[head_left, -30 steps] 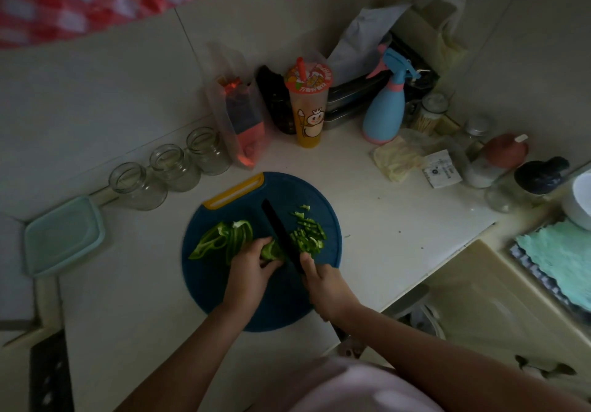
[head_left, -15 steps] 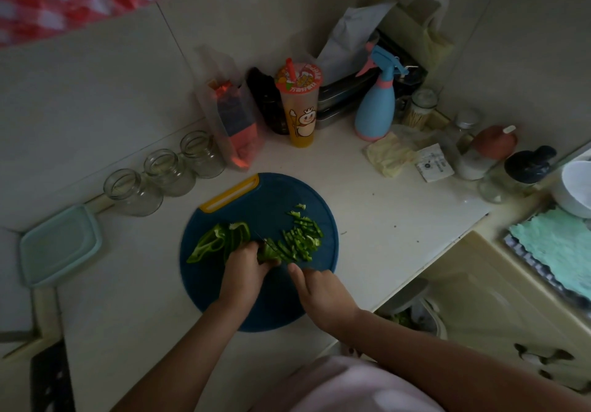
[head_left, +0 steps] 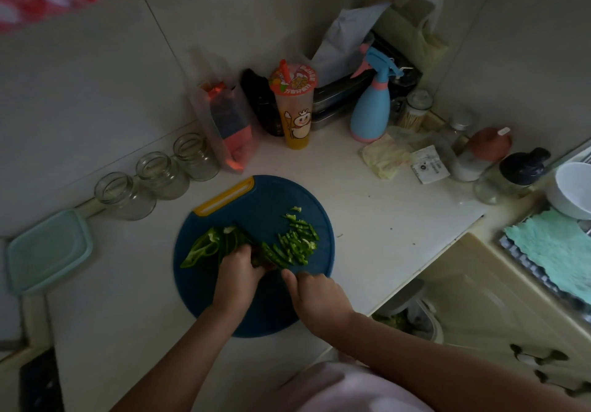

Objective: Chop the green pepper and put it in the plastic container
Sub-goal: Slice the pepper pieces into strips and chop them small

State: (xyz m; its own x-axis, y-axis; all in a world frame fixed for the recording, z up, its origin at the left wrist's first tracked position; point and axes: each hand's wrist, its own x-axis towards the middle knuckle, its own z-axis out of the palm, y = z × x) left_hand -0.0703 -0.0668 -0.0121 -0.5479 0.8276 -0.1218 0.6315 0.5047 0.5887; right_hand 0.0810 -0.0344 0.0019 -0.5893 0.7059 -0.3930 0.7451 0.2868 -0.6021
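Observation:
On a round blue cutting board (head_left: 256, 309) lie uncut green pepper pieces (head_left: 204, 247) at the left and a heap of chopped green strips (head_left: 295, 245) at the right. My left hand (head_left: 238, 271) holds the uncut pepper down with curled fingers. My right hand (head_left: 315, 295) grips the handle of a dark knife (head_left: 252, 242), whose blade runs edge-on right beside my left fingers and is mostly hidden. A pale green plastic container (head_left: 48, 250) with its lid on sits on the counter at far left.
Three glass jars (head_left: 153, 176) line the wall behind the board. A printed drink cup (head_left: 294, 107), a blue spray bottle (head_left: 372, 107), bags and small bottles crowd the back corner. A white bowl (head_left: 572, 189) and teal cloth (head_left: 553, 247) lie at right. The counter edge drops right of the board.
The knife blade, seen flat across the board a second ago, now stands edge-on against my left fingers. The heap of chopped strips has grown and the view shifted slightly.

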